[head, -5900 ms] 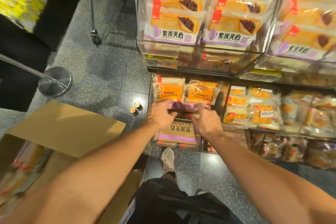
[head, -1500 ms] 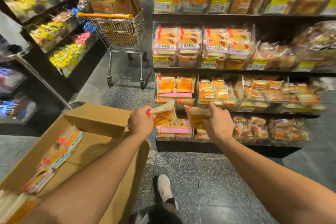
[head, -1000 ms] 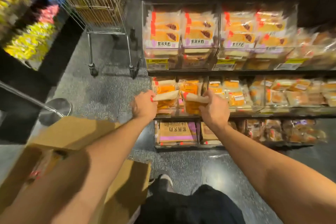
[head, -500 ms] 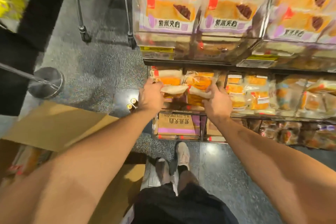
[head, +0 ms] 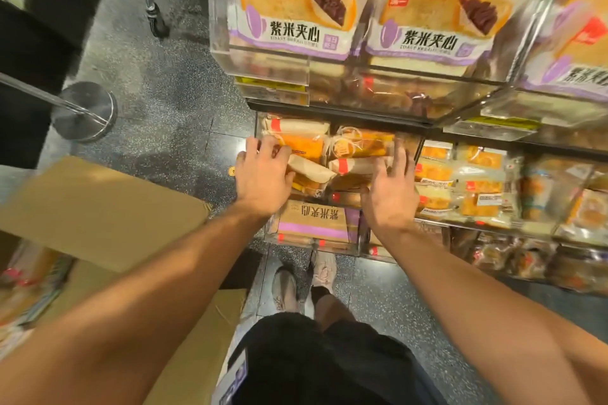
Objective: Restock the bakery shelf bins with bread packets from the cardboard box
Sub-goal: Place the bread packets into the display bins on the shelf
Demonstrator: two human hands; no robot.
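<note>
While both hands (head: 263, 174) press packets (head: 309, 171), upper bins (head: 263, 59) overhang.

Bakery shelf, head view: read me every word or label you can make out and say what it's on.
"紫米夹心": left packet in the upper bin.
"紫米夹心": neighbouring packet.
"紫米夹心", upside down: brown carton on the lowest shelf.
Small Latin line under the packet titles, yellow price tags, red tabs: too blurred to read.
</note>
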